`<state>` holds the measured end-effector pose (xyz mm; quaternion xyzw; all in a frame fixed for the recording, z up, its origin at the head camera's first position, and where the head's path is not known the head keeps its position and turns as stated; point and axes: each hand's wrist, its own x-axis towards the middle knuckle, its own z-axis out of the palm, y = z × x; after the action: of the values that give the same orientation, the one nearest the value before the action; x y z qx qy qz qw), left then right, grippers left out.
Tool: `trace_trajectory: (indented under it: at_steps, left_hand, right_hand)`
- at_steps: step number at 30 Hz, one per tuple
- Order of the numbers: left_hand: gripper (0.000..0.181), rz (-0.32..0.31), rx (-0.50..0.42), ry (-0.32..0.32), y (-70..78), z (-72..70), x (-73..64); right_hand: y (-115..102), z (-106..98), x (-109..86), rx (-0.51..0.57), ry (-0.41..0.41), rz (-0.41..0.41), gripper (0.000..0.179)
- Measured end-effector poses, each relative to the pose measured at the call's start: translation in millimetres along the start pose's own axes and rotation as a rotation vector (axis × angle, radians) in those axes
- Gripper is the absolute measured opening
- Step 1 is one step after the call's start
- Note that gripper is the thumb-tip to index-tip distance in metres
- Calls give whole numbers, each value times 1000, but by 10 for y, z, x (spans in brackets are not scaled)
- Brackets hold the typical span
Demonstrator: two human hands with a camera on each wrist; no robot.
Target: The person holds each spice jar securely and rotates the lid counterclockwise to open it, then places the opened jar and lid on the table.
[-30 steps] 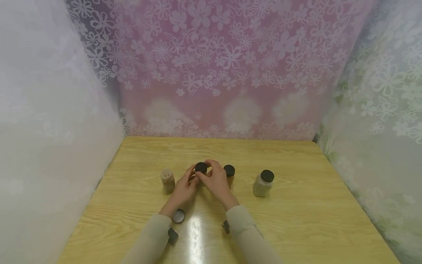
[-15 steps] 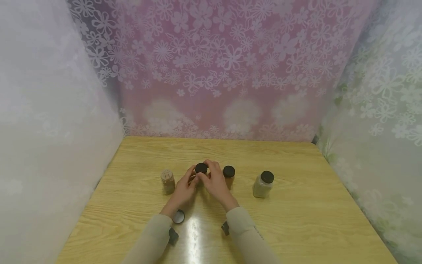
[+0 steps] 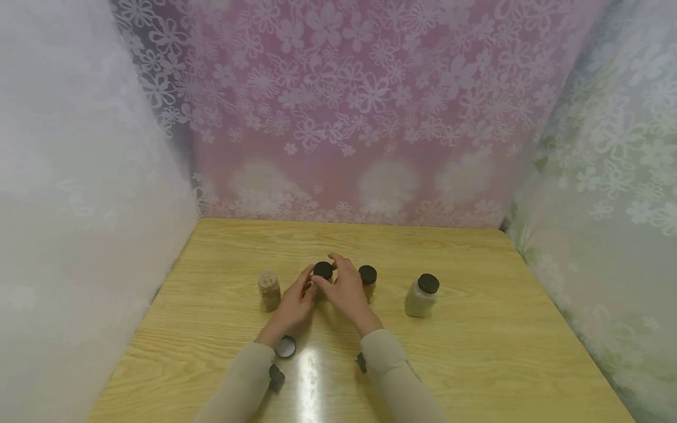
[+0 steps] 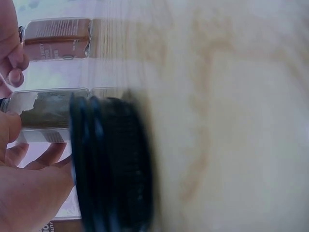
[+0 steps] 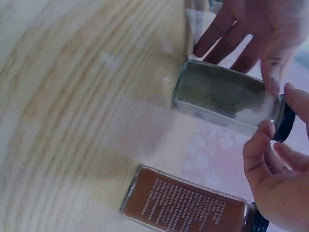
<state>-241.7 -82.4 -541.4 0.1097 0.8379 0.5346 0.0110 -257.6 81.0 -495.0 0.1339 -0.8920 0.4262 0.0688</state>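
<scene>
A glass spice jar (image 5: 219,94) with grey-green powder stands upright on the table between both hands. Its black lid (image 3: 323,269) is on top. My left hand (image 3: 294,302) holds the jar's body, thumb on one side and fingers behind, as the left wrist view shows. At the lid, my right hand (image 3: 346,292) curls its thumb and fingers around the edge, with the index finger slightly raised in the head view. Close to the right hand stands a jar of reddish-brown powder (image 5: 186,200) with a black lid. Left of the left hand is an uncapped jar (image 3: 269,291) with a perforated shaker top.
A loose black lid (image 3: 286,346) lies by the left wrist, its pale inside facing up; it looms large in the left wrist view. A black-lidded jar of pale contents (image 3: 421,298) stands farther right on the wooden table (image 3: 502,352). Flowered curtains (image 3: 344,147) enclose the table.
The right hand's fingers have shifted slightly around the lid, the thumb moving a little left and the index finger lifting. The left hand and the jars stay in place.
</scene>
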Motion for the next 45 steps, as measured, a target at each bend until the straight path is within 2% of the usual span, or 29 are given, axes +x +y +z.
trace_trajectory:
  at_steps: [5,11,15,18,23,26,30,34,38,42,45]
  left_hand:
    - [61,-16,-7,19,3,-14,0]
    - [60,-24,-11,28,-16,-9,-4]
    - [61,-15,-11,25,-34,13,-5]
    - [60,-6,-16,23,-34,30,-1]
    - [60,10,-4,10,-31,40,10]
    - [61,8,-5,14,-32,32,27]
    - [61,-2,-18,19,-14,3,40]
    - [61,-8,-24,19,-13,-19,36]
    - [61,-23,-34,20,-24,-25,30]
    - [61,0,-17,15,-33,-13,17]
    - [61,7,-16,-3,-31,9,8]
  right_hand:
    - [-15,-47,-47,23,29,49,61]
    - [-10,-92,-96,37,-16,57,44]
    - [-8,-78,-84,17,-45,33,51]
    - [-6,-44,-57,-4,-40,18,56]
    - [-6,-26,-21,-28,-22,28,56]
    - [-25,-63,-13,-10,-13,32,58]
    - [-29,-121,-22,72,-5,60,63]
    - [-5,-154,-48,117,-28,81,52]
    - [5,-167,-61,81,-69,58,45]
    - [0,-152,-55,41,-110,22,53]
    - [-10,-127,-40,20,-109,-12,56]
